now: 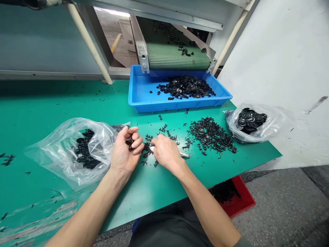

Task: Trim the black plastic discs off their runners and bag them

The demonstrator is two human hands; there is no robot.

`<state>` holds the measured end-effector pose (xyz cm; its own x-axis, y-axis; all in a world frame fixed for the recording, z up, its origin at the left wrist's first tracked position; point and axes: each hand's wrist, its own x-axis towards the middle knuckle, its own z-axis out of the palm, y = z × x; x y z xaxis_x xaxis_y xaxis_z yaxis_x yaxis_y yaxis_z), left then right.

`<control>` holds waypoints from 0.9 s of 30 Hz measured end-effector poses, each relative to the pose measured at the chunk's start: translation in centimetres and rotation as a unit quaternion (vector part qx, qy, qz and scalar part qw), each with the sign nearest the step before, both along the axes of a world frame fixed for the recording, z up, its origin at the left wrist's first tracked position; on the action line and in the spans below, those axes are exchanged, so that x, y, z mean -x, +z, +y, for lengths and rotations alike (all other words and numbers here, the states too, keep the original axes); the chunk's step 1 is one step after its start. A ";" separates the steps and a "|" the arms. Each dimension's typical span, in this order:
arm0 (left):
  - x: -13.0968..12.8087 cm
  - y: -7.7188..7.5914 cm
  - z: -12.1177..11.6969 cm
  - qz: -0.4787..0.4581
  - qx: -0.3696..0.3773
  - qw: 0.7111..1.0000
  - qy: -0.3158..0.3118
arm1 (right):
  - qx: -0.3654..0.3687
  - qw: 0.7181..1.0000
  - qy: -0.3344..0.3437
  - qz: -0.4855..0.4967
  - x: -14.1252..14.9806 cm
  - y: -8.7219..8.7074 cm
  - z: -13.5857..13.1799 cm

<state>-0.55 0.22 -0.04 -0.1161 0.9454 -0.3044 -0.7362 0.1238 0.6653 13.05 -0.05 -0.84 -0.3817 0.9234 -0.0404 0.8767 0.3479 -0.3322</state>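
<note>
My left hand [125, 151] is cupped at the middle of the green table [41, 106], its fingers curled round several small black plastic parts [130, 142]. My right hand [166, 152] is closed on a thin pale tool [183, 155] and presses on a small cluster of black parts [147, 148] between the two hands. A clear plastic bag [74, 151] holding black round parts lies just left of my left hand.
A pile of black sprue scraps [210, 133] lies right of my hands. A blue tray [144, 92] of black parts sits under a green conveyor belt [177, 60]. Another clear bag [253, 121] rests at the table's right corner. A red bin [241, 199] stands below.
</note>
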 end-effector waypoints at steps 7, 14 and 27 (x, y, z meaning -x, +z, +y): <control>-1.3 -0.9 -1.3 0.176 0.003 0.970 -0.166 | -0.058 0.981 -0.050 0.180 -3.7 0.8 -1.2; -2.2 -2.2 -2.0 0.171 -0.031 0.941 -0.290 | -0.040 0.968 -0.032 0.244 -4.7 1.7 -3.1; -3.3 -2.0 -2.4 0.072 0.029 0.982 -0.171 | -0.058 0.957 -0.108 0.262 -5.0 -0.4 -5.3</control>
